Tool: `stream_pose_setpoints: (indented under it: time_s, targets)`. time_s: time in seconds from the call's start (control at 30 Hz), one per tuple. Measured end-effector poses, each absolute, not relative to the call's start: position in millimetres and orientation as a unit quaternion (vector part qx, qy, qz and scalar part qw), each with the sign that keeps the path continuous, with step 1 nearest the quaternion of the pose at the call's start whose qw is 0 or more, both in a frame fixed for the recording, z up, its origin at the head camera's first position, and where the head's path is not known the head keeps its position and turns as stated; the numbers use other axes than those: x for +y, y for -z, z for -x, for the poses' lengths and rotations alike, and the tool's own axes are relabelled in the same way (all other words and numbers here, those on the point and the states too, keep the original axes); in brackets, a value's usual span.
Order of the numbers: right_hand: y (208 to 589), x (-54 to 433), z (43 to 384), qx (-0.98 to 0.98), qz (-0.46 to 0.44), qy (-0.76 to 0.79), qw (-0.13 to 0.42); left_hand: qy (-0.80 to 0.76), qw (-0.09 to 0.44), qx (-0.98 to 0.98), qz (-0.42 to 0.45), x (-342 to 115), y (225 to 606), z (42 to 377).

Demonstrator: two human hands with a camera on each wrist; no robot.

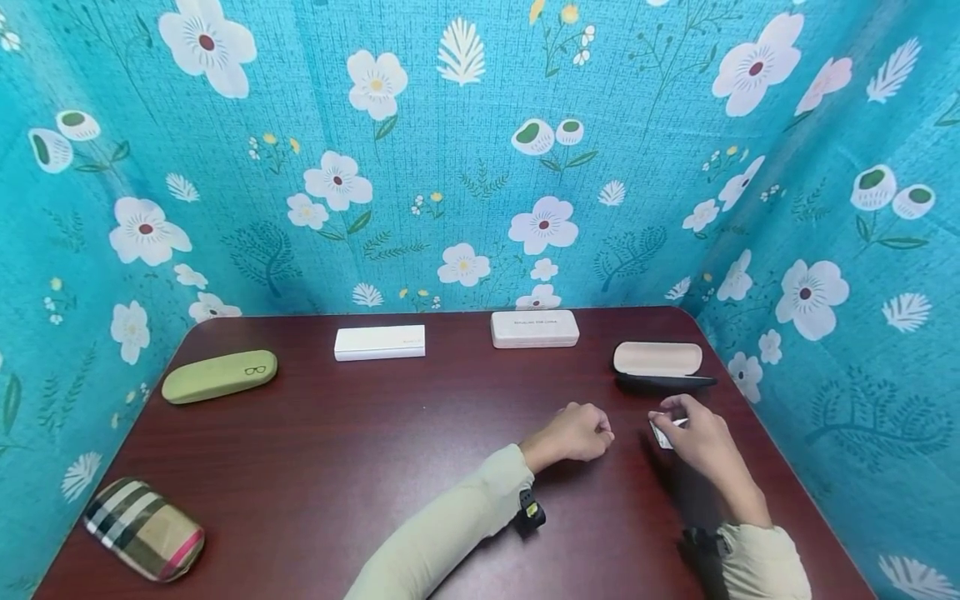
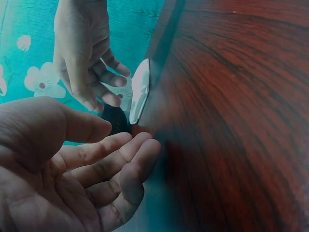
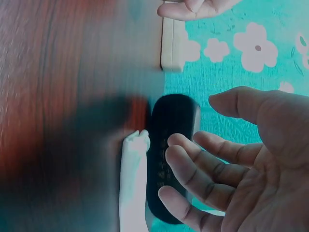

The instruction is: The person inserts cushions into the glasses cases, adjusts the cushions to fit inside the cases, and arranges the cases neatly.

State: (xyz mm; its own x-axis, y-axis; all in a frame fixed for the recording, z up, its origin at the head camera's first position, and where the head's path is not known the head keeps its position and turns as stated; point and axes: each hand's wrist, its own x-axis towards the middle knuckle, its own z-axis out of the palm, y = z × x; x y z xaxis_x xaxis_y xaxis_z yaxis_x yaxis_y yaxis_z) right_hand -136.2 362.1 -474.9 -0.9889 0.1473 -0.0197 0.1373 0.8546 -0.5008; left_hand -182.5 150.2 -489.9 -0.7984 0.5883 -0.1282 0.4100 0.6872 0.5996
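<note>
A small white folded cloth [image 1: 663, 438] lies on the table at the right. Over it hovers my right hand [image 1: 703, 440], its fingers loosely bent; the right wrist view shows the cloth [image 3: 133, 186] apart from those fingertips [image 3: 176, 203]. Just behind the cloth is a black glasses case [image 3: 169, 159], its pale pink lining [image 1: 657, 358] exposed in the head view with the lid open. My left hand [image 1: 573, 432] is to the left of the cloth, above the table. Its fingers [image 2: 104, 164] are relaxed and hold nothing in the left wrist view.
Along the back edge stand a white box-shaped case [image 1: 379, 343] and a pale hard case [image 1: 535, 329]. A green glasses case [image 1: 220, 377] lies at the back left, and a plaid case [image 1: 145, 529] at the front left. Flowered turquoise curtains [image 1: 420, 167] surround the dark wooden table [image 1: 322, 467].
</note>
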Motion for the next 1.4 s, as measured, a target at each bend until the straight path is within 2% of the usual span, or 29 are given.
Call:
stream_pose_setpoints:
  time_s: [0.83,1.4]
  targets:
    - [477.3,412.8,132.4,-0.941,0.218,-0.255,-0.043,-0.284,0.193,0.903,-0.259,167.8,493.0,187.0]
    - [485.2,439.4,132.9,-0.935,0.243,-0.243,-0.089,-0.261,0.200,0.908,-0.259,191.1,491.9,181.7]
